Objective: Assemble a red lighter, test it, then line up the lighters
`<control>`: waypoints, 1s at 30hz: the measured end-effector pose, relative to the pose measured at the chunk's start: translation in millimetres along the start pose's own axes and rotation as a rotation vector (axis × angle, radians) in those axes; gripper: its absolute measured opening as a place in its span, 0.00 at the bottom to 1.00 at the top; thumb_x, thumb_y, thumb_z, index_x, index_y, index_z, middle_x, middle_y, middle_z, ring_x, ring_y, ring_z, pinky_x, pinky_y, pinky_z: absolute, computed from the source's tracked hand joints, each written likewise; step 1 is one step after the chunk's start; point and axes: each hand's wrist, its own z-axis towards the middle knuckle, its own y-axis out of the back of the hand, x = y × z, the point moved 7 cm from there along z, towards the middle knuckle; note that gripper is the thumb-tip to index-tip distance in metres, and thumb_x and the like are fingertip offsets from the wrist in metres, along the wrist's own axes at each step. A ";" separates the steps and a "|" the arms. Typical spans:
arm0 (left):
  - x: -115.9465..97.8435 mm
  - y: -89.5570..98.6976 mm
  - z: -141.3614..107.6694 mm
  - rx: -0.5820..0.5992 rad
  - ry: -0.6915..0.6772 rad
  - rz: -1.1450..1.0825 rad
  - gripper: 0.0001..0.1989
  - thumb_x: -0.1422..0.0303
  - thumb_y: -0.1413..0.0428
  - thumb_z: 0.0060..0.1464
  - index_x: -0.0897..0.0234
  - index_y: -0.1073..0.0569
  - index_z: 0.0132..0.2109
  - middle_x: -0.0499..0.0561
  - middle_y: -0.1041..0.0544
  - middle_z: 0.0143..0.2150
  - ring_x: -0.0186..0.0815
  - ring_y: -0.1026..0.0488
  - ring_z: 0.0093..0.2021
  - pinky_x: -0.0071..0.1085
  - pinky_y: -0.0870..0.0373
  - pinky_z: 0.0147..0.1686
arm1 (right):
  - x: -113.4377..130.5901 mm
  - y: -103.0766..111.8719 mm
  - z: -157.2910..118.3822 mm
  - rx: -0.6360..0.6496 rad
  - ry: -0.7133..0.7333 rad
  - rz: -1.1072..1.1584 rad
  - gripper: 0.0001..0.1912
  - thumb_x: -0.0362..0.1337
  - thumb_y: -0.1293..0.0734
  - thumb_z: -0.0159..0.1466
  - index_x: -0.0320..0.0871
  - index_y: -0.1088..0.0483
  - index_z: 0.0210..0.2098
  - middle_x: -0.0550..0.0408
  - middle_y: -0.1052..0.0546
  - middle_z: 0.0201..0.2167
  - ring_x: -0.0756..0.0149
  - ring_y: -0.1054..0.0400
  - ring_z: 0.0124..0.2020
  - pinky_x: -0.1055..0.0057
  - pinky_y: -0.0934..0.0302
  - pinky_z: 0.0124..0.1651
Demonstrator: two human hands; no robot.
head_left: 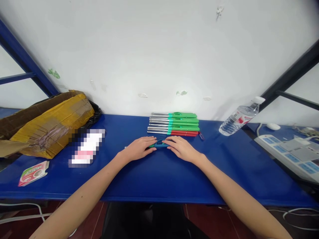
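Note:
Near the middle of the blue table lies a long-necked gas lighter [160, 145] with a blue handle and a green collar. My left hand [140, 148] is closed over its metal tube end, and most of the tube is hidden under the palm. The fingers of my right hand [182, 148] close on the handle's other end. Just behind my hands, several similar lighters [184, 121] with green handles lie side by side in a row, tubes to the left. The nearest in that row is a red-handled lighter [184, 133].
A taped cardboard box [54, 126] stands at the left, with a torn pink-and-green packet [33, 173] in front. A blurred-out white item [88, 146] lies beside it. On the right are a tilted water bottle [239, 118] and a counting scale [291, 154]. A wall rises behind.

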 end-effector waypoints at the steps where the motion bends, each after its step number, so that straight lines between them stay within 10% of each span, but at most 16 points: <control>1: -0.6 1.5 0.1 -0.013 -0.005 0.016 0.23 0.57 0.55 0.69 0.62 0.32 0.64 0.55 0.30 0.64 0.41 0.33 0.64 0.40 0.39 0.65 | -0.1 2.5 -0.1 -0.009 0.000 -0.011 0.20 0.36 0.43 0.72 0.45 0.35 0.62 0.43 0.26 0.54 0.53 0.30 0.53 0.54 0.32 0.52; 30: 2.5 37.6 -6.7 -0.281 -0.004 0.190 0.18 0.61 0.54 0.69 0.60 0.25 0.56 0.55 0.22 0.55 0.43 0.31 0.62 0.51 0.41 0.66 | 3.2 27.8 4.3 -0.149 -0.054 -0.220 0.22 0.34 0.42 0.71 0.49 0.34 0.63 0.47 0.25 0.57 0.54 0.33 0.57 0.50 0.44 0.63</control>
